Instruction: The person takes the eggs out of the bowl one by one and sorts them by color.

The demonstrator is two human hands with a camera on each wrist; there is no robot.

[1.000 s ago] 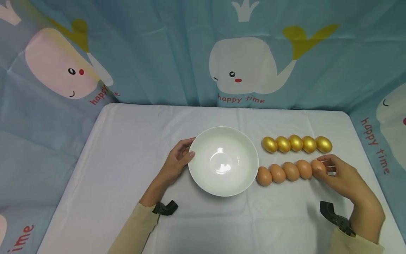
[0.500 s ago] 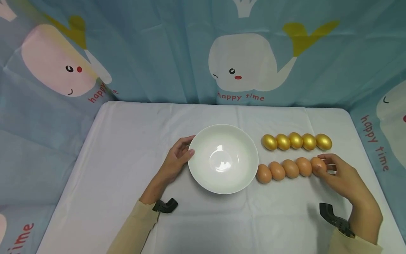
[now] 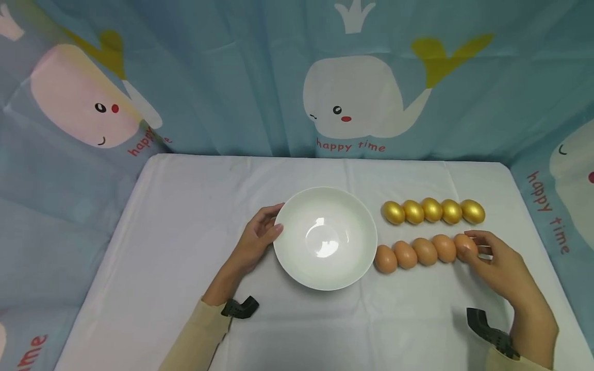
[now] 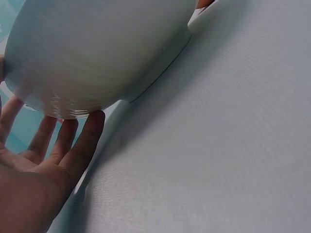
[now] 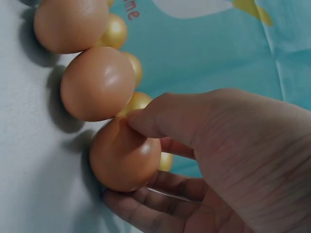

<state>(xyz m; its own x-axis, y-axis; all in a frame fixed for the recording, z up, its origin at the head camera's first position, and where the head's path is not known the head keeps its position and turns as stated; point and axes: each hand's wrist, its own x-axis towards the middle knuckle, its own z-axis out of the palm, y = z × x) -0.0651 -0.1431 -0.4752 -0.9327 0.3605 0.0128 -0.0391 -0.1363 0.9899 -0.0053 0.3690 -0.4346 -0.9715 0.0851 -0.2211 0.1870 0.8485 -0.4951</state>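
A white bowl (image 3: 325, 238) stands upright at the middle of the table, its inside bare and shiny. My left hand (image 3: 254, 238) holds it at its left side, with the thumb at the rim and the fingertips (image 4: 95, 119) against the outer wall. To the right of the bowl lies a slanting row of several brown eggs (image 3: 425, 251). At the right end of that row, my right hand (image 3: 498, 263) pinches the last brown egg (image 5: 125, 154) between thumb and fingers. That egg lies against its neighbour (image 5: 98, 83). Its underside is hidden in the head view.
Behind the brown eggs lies a row of several gold eggs (image 3: 432, 209). A white cloth (image 3: 199, 206) covers the table. Blue curtains (image 3: 232, 93) with whale prints hang at the back and both sides. Black curved mounts (image 3: 240, 307) sit on both wrists.
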